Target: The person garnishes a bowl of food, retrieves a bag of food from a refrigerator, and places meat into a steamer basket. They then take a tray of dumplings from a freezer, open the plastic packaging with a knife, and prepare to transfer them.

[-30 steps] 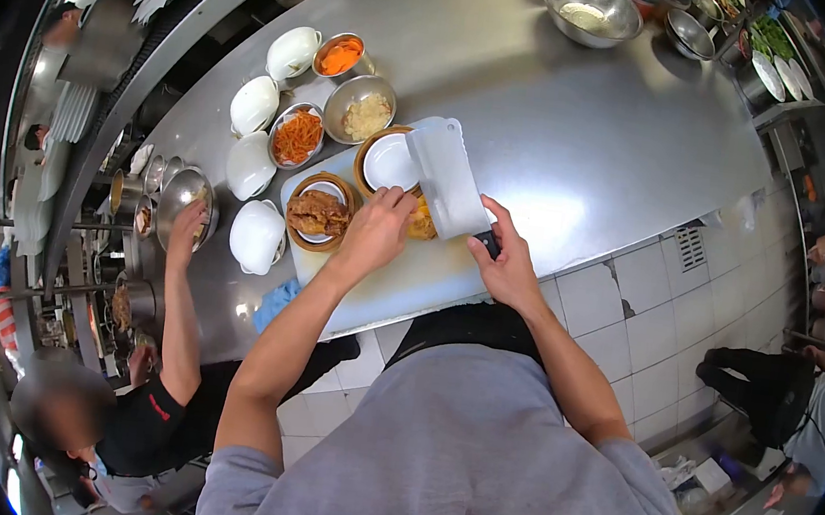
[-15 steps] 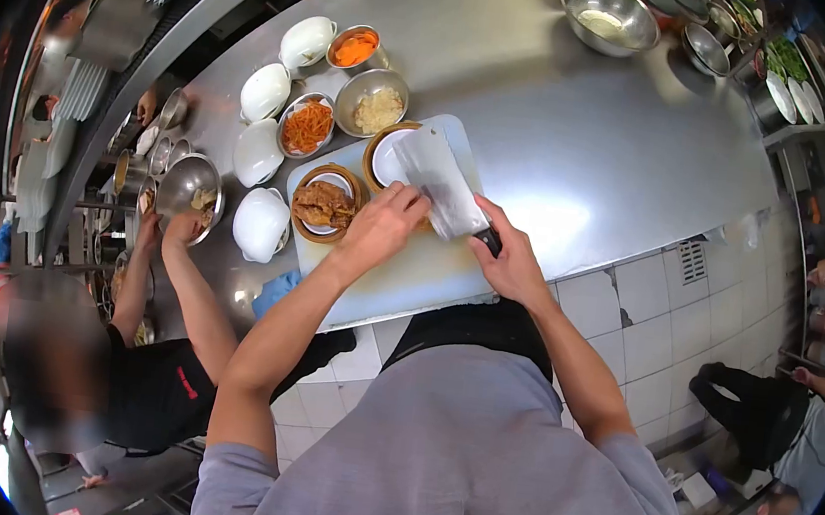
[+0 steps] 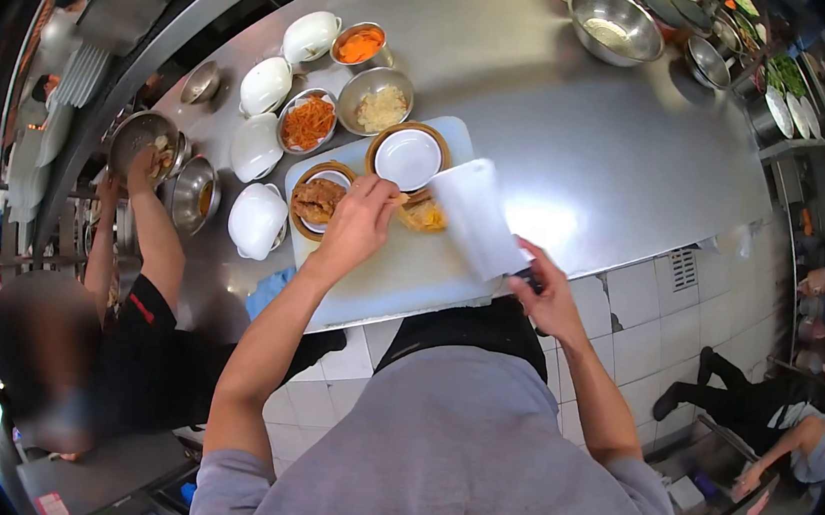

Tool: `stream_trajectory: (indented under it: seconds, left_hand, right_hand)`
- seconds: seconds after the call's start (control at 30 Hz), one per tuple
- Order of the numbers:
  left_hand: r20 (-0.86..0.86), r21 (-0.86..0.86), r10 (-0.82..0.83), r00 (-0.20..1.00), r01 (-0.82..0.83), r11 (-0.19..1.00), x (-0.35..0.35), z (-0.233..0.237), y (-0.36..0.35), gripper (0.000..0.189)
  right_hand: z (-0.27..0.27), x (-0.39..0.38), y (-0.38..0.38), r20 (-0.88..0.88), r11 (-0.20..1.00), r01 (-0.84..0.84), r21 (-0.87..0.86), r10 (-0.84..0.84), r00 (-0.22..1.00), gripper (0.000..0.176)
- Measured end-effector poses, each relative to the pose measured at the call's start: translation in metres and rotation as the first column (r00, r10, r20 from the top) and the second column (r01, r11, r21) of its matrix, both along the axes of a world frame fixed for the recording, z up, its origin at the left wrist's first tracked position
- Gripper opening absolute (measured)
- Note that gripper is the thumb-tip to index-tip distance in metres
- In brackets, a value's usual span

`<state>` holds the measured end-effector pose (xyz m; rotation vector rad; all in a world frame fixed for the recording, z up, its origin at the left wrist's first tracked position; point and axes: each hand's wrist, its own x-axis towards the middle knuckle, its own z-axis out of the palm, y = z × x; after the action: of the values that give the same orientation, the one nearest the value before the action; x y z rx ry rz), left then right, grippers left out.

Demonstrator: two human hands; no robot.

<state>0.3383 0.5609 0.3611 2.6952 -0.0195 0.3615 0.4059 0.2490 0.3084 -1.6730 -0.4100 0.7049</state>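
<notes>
My right hand (image 3: 552,292) is closed around the handle of a cleaver (image 3: 477,219), its wide blade tilted up over the right part of the white cutting board (image 3: 370,281). My left hand (image 3: 358,217) pinches a small pale brown piece of food (image 3: 398,200) at its fingertips. Just right of that hand, a yellow and brown piece of food (image 3: 425,217) lies on the board, partly behind the blade. A round bamboo steamer holding a white dish (image 3: 410,160) stands behind it. To the left, browned meat (image 3: 319,201) sits in a second steamer, partly hidden by my left hand.
Metal bowls of shredded carrot (image 3: 308,124), orange slices (image 3: 360,46) and pale chopped food (image 3: 382,107) stand behind the board. Several white lidded bowls (image 3: 258,145) line the left. A co-worker's arm (image 3: 157,221) reaches into a metal bowl (image 3: 133,143). Another large bowl (image 3: 616,26) stands far right.
The cleaver has moved right and toward me, uncovering the white dish and the yellow food. My left hand has shifted slightly left. The co-worker's bowl has moved left and away.
</notes>
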Motion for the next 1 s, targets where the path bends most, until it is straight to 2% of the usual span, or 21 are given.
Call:
stream_trajectory:
  seconds: [0.07, 0.1, 0.17, 0.23, 0.3, 0.33, 0.37, 0.4, 0.47, 0.5, 0.53, 0.57, 0.6, 0.7, 0.73, 0.77, 0.8, 0.87, 0.9, 0.93, 1.0]
  left_hand:
    - [-0.069, -0.201, 0.138, 0.988, -0.149, 0.968, -0.013, 0.000, 0.003, 0.018]
    - [-0.071, -0.203, 0.146, 0.987, -0.158, 0.966, -0.020, -0.002, 0.004, 0.018]
    - [-0.230, -0.276, 0.234, 0.945, -0.294, 0.915, -0.031, -0.010, 0.004, 0.019]
    - [-0.230, -0.328, 0.275, 0.934, -0.340, 0.881, -0.038, -0.031, 0.006, 0.020]
    - [-0.238, -0.381, 0.322, 0.917, -0.392, 0.837, -0.044, -0.047, 0.006, 0.021]
    - [-0.207, -0.438, 0.341, 0.917, -0.399, 0.806, -0.045, -0.052, 0.003, 0.024]
    - [-0.177, -0.495, 0.362, 0.915, -0.401, 0.771, -0.046, -0.057, 0.000, 0.026]
    - [-0.177, -0.501, 0.368, 0.913, -0.406, 0.764, -0.045, -0.060, -0.005, 0.026]
    - [-0.142, -0.514, 0.361, 0.922, -0.380, 0.769, -0.040, -0.064, -0.016, 0.036]
    - [-0.134, -0.518, 0.367, 0.920, -0.381, 0.766, -0.035, -0.068, -0.019, 0.036]
    - [-0.164, -0.545, 0.363, 0.917, -0.391, 0.742, -0.031, -0.075, -0.020, 0.041]
    - [-0.193, -0.570, 0.360, 0.913, -0.403, 0.716, -0.029, -0.082, -0.019, 0.046]
    - [-0.186, -0.572, 0.371, 0.910, -0.407, 0.712, -0.028, -0.090, -0.017, 0.046]
    - [-0.204, -0.639, 0.339, 0.918, -0.388, 0.665, -0.029, -0.097, -0.012, 0.052]
    - [-0.225, -0.718, 0.342, 0.912, -0.393, 0.575, -0.033, -0.092, -0.014, 0.049]
    - [-0.246, -0.786, 0.339, 0.908, -0.391, 0.478, -0.033, -0.087, -0.013, 0.047]
    - [-0.240, -0.789, 0.346, 0.907, -0.390, 0.474, -0.029, -0.077, -0.010, 0.047]
    - [-0.100, -0.929, 0.385, 0.917, -0.225, 0.294, -0.020, -0.051, -0.005, 0.044]
    - [-0.186, -0.933, 0.395, 0.900, -0.288, 0.217, -0.011, -0.035, -0.001, 0.050]
    - [-0.181, -0.934, 0.398, 0.899, -0.283, 0.216, -0.006, -0.033, 0.001, 0.050]
    - [-0.202, -0.907, 0.403, 0.893, -0.326, 0.267, 0.007, -0.028, 0.005, 0.055]
  right_hand:
    - [-0.012, 0.013, -0.012, -0.055, 0.985, 0.168, -0.028, -0.170, 0.984, 0.059]
    - [-0.018, 0.022, -0.014, -0.031, 0.973, 0.229, -0.007, -0.230, 0.973, 0.058]
    - [-0.032, 0.042, -0.018, 0.041, 0.958, 0.253, -0.133, -0.249, 0.968, 0.059]
    - [-0.053, 0.056, -0.018, 0.079, 0.950, 0.265, -0.166, -0.255, 0.964, 0.060]
    - [-0.059, 0.062, -0.011, 0.369, 0.943, 0.285, -0.173, -0.206, 0.906, 0.058]
    - [-0.052, 0.064, -0.005, 0.372, 0.944, 0.277, -0.176, -0.197, 0.907, 0.058]
    - [-0.045, 0.063, 0.004, 0.619, 0.942, 0.301, -0.148, -0.149, 0.771, 0.056]
    - [-0.034, 0.059, 0.017, 0.816, 0.942, 0.315, -0.113, -0.093, 0.571, 0.053]
    - [-0.031, 0.045, 0.052, 0.636, 0.997, 0.048, -0.067, 0.006, 0.772, 0.051]
    - [-0.040, 0.041, 0.070, 0.611, 0.996, -0.090, -0.018, 0.082, 0.787, 0.055]
    - [-0.034, 0.029, 0.089, 0.616, 0.989, -0.142, -0.042, 0.137, 0.776, 0.057]
    - [-0.038, 0.024, 0.106, 0.633, 0.984, -0.175, -0.020, 0.148, 0.760, 0.051]
    - [-0.044, 0.021, 0.117, 0.638, 0.982, -0.187, -0.020, 0.156, 0.754, 0.051]
    - [-0.044, 0.015, 0.136, 0.346, 0.989, -0.146, -0.012, 0.141, 0.928, 0.033]
    - [-0.047, 0.014, 0.137, 0.355, 0.988, -0.155, -0.014, 0.150, 0.923, 0.033]
    - [-0.053, 0.014, 0.138, 0.194, 0.978, -0.075, 0.193, 0.037, 0.980, 0.032]
    - [-0.056, 0.014, 0.140, 0.003, 0.927, 0.039, 0.374, -0.044, 0.999, 0.032]
    - [-0.017, 0.024, 0.147, -0.047, 0.927, 0.053, 0.371, -0.038, 0.998, 0.026]
    - [-0.003, 0.032, 0.153, -0.096, 0.925, 0.074, 0.372, -0.041, 0.995, 0.020]
    - [-0.003, 0.041, 0.161, -0.090, 0.926, 0.069, 0.372, -0.039, 0.995, 0.020]
    - [-0.003, 0.060, 0.175, -0.050, 0.982, 0.045, 0.185, -0.037, 0.998, 0.010]
